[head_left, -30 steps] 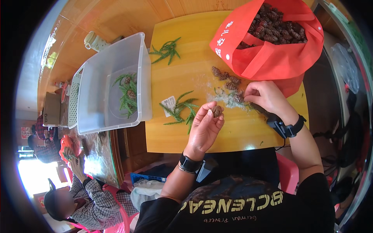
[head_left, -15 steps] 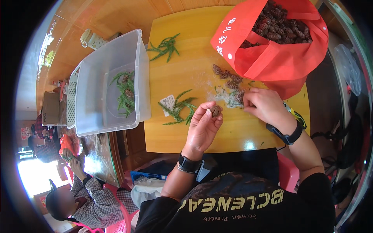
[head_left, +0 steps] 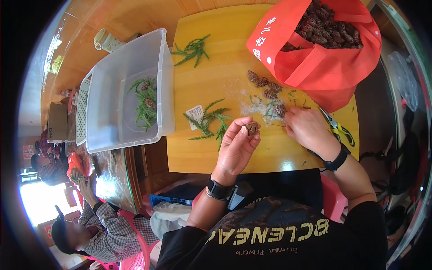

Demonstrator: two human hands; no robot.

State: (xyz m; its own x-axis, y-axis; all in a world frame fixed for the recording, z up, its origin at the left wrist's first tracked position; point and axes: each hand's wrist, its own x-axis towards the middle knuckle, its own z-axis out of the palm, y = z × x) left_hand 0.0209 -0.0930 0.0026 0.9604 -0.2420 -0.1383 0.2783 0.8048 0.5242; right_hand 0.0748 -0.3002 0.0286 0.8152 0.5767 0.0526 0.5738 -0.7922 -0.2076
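Observation:
A brown pine cone (head_left: 252, 129) is pinched between the thumb and fingers of my left hand (head_left: 236, 146), above the yellow table. My right hand (head_left: 309, 130) rests at the table top with its fingertips pressed together; a thin dark line runs out beside them, but I cannot make out what they grip. Just left of those fingertips lies another pine cone (head_left: 279, 110), beside green needle bits and white flakes (head_left: 258, 108). Further back, several pine cones (head_left: 270, 94) form a short row. Green artificial pine sprigs (head_left: 208, 120) lie left of my left hand, partly over a white label (head_left: 195, 116).
A red bag (head_left: 315, 72) full of pine cones stands at the back right. Scissors (head_left: 338, 129) with yellow-black handles lie beside my right wrist. At left, a clear plastic bin (head_left: 130, 147) holds sprigs with cones. Another sprig (head_left: 192, 50) lies far left. A person (head_left: 108, 229) sits at lower left.
My right hand has shifted slightly right and nearer, uncovering more of the scissors and the nearby pine cone. My left hand still holds its pine cone, turned a little.

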